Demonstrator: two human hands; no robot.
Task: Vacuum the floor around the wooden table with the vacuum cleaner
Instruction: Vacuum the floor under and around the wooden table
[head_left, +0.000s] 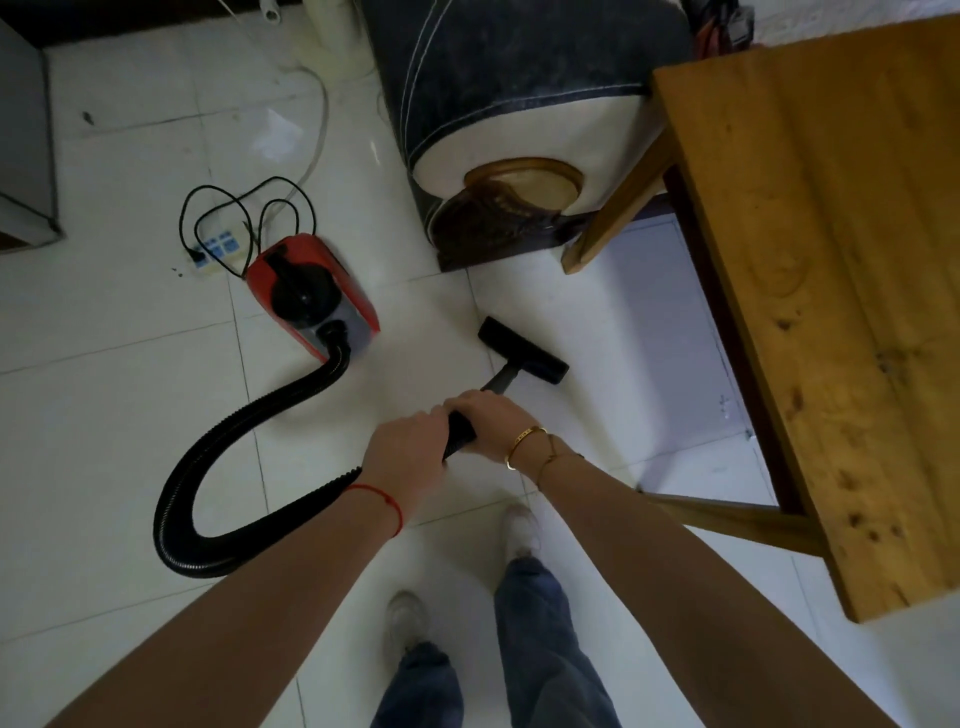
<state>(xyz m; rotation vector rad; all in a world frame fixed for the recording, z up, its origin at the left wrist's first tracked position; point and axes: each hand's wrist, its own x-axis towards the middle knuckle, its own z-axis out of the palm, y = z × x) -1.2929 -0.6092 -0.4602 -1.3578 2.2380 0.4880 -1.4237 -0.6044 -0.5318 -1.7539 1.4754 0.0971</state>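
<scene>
Vacuum cleaner (311, 291) is sitting on the white floor (104, 415) at the left, near a power strip (218, 252). Its ribbed hose (208, 467) is looping soft and bendy toward you, so it will probably drag and pull. Your left hand (410, 452) and right hand (493, 418) are both wrapping closed around the stiff black tube (460, 431). The brush head (522, 351) is lying flat on the tiles, near the wooden table (831, 260) at the right. Keep holding the rigid tube, not the hose.
</scene>
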